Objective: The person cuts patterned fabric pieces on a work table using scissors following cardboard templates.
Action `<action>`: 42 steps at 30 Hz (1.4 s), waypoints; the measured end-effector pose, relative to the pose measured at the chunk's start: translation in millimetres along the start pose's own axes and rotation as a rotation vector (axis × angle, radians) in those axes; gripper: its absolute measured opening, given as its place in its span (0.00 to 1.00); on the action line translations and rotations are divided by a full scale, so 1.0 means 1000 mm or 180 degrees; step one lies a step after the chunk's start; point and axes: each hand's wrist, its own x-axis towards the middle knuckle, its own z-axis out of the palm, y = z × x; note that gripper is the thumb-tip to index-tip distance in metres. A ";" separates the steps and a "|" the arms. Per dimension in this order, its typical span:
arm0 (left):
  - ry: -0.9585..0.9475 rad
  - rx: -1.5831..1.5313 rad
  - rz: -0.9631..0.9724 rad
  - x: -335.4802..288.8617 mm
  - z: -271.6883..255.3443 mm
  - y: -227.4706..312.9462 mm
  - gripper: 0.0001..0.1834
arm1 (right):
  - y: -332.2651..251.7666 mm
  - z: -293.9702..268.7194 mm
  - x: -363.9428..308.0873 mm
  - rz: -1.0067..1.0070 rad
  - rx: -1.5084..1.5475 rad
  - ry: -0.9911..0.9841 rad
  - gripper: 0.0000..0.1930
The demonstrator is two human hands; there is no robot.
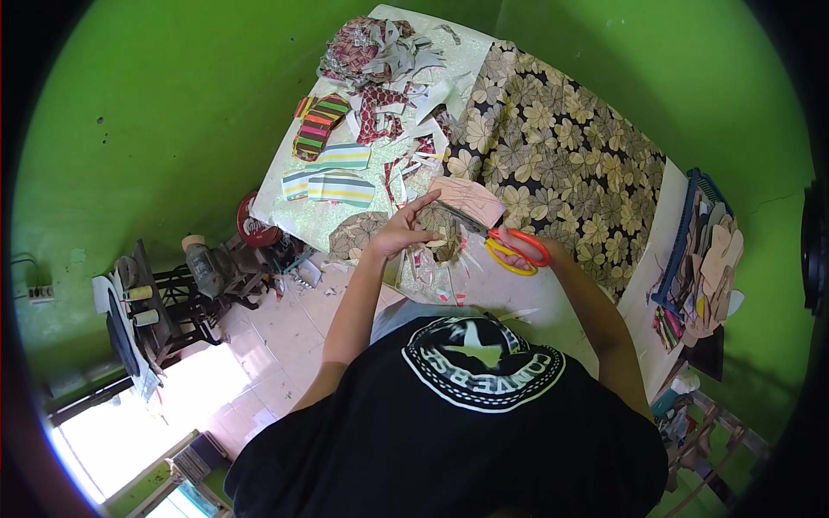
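Beside the front edge of the table, my right hand (511, 250) grips scissors (528, 249) with one red and one yellow handle. Their blades point left, partly hidden along the near edge of a pink piece (471, 200) with dark lines on it. My left hand (402, 233) has its thumb and forefinger spread apart. Its forefinger reaches the left end of the pink piece; its other fingers are partly hidden. Just right of the left thumb is a scrap of floral cloth (445, 244). Black-and-beige floral fabric (561, 142) spreads over the table beyond the scissors.
Striped pieces (341, 187), red patterned scraps (378, 112) and a bundled heap (363, 47) lie on the table's left. A blue basket (678, 250) with cut pieces (717, 268) stands at right. A sewing machine (203, 263) and a red tub (253, 226) are at left.
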 end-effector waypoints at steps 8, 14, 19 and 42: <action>-0.0010 -0.0003 0.0203 0.001 -0.002 -0.002 0.43 | -0.001 0.000 -0.004 -0.0124 -0.0382 0.0025 0.30; -0.0101 0.0293 0.0196 0.004 -0.007 -0.003 0.43 | 0.005 -0.001 -0.001 0.0020 -0.0366 0.0186 0.27; -0.0051 0.0865 0.0648 0.001 -0.011 0.000 0.42 | -0.004 0.013 -0.004 0.0210 -0.0478 0.0371 0.34; 0.0371 0.1982 -0.0388 0.081 -0.031 0.022 0.17 | -0.004 0.039 -0.005 0.0608 -0.0903 0.1006 0.36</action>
